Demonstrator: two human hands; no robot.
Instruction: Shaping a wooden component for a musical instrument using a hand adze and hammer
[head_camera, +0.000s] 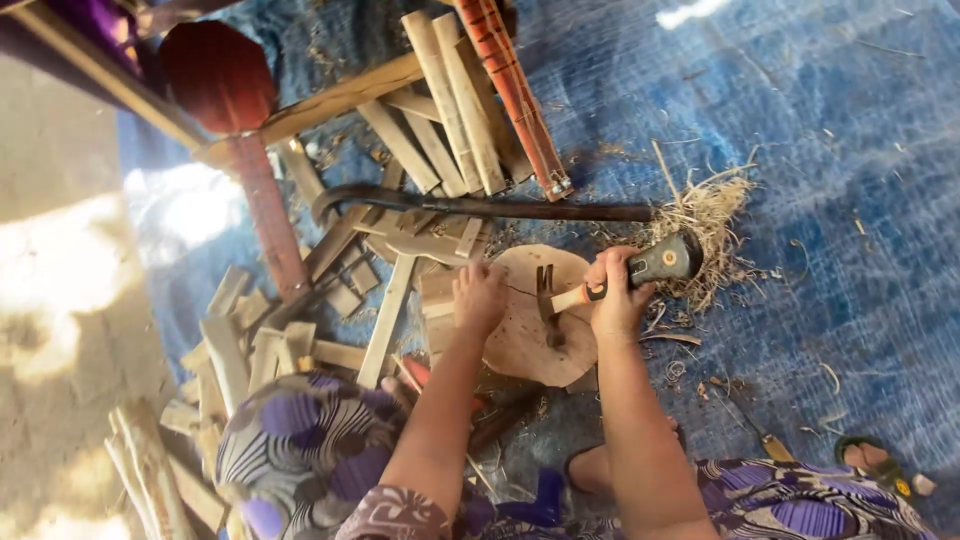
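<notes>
My right hand (615, 292) grips the orange and black handle of a claw hammer (560, 296), whose metal head rests on a round wooden block (520, 335) in front of me. On the block's left edge lies my left hand (478, 296), fingers curled over a small piece of wood (437, 292). The hammer's grey handle end (672, 258) sticks out past my right fist toward a tuft of dry straw (708, 222).
A dark crowbar (480, 206) lies beyond the block. Many pale wood offcuts (260, 340) are piled to the left, with longer slats (450, 100) behind. A red carved post (515, 95) lies across them. A blue tarp (820, 200) covers the ground. My patterned clothing (300, 450) fills the bottom.
</notes>
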